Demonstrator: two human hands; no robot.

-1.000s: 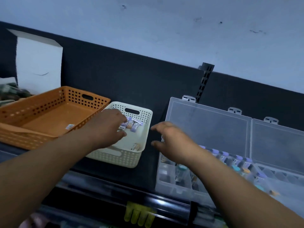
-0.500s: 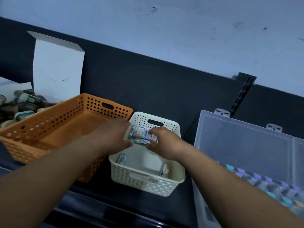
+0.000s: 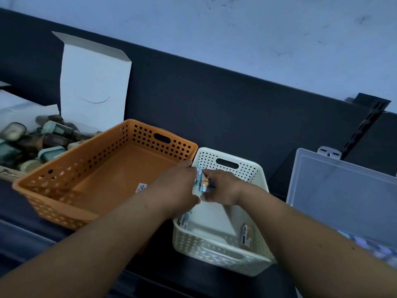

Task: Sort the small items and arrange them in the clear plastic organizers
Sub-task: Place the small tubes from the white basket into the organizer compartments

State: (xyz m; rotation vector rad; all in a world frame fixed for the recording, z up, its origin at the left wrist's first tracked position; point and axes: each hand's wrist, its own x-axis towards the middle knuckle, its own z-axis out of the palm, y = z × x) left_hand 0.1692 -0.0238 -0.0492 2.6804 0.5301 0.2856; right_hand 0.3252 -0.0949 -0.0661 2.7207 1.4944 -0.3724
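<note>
Dark counter: left hand [image 3: 171, 191], right hand [image 3: 222, 188] grips pinch vial bundle [image 3: 200, 182] between them over white basket [image 3: 217, 254].

**One head-worn view, close and tilted**

The camera rides on the person's head, facing forward and down. It sits near: both forearms enter from the bottom edge, and the left hand [image 3: 174, 190] and right hand [image 3: 221, 190] meet on tubes [image 3: 200, 182] at centre frame. The view rolls, so the foot of the wall [image 3: 214, 29] slopes from 10 down to 3 o'clock. The organizer [image 3: 343, 190] is cut off at 3 o'clock.
</note>
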